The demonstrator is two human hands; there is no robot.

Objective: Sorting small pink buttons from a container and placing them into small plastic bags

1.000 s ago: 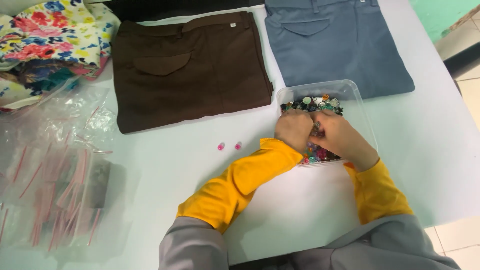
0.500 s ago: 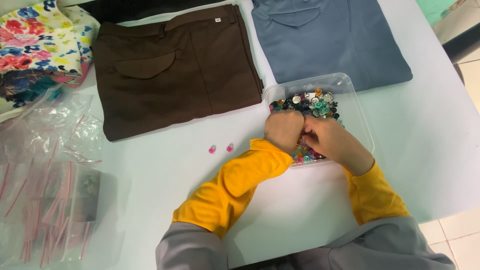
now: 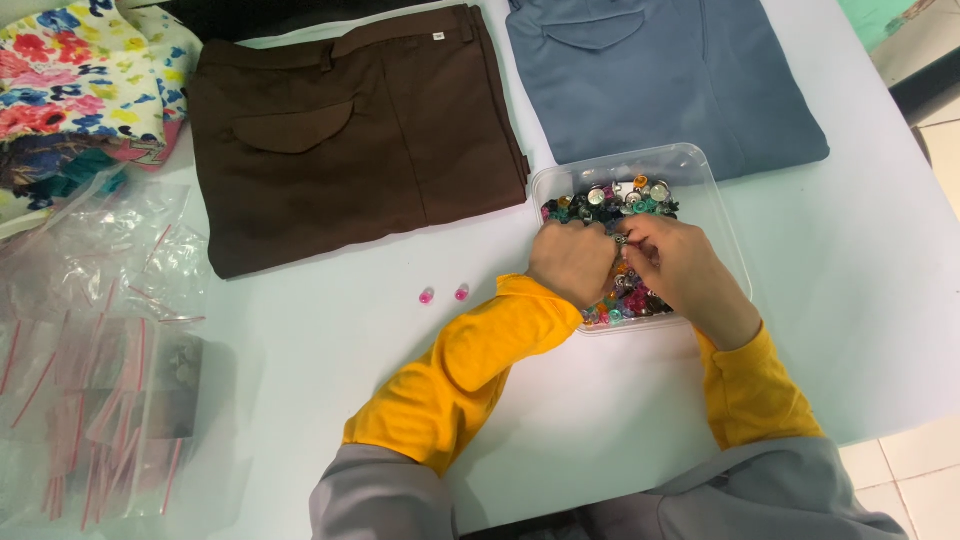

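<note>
— What are your hands on, seen from the head camera?

— Both are down in the clear plastic tray of mixed coloured buttons, which sits on the white table just below the folded blue trousers. My left hand is curled into a loose fist over the tray's left side. My right hand meets it in the middle, fingertips pinched narrow around one small button; I cannot tell which kind.

— And around the tray?

— Folded brown trousers lie to the left of the blue pair. Two small pink buttons rest on the bare table, apart from the tray, near my left sleeve. Further left lies a heap of clear zip bags with red strips, and a flowered cloth sits in the top corner.
</note>
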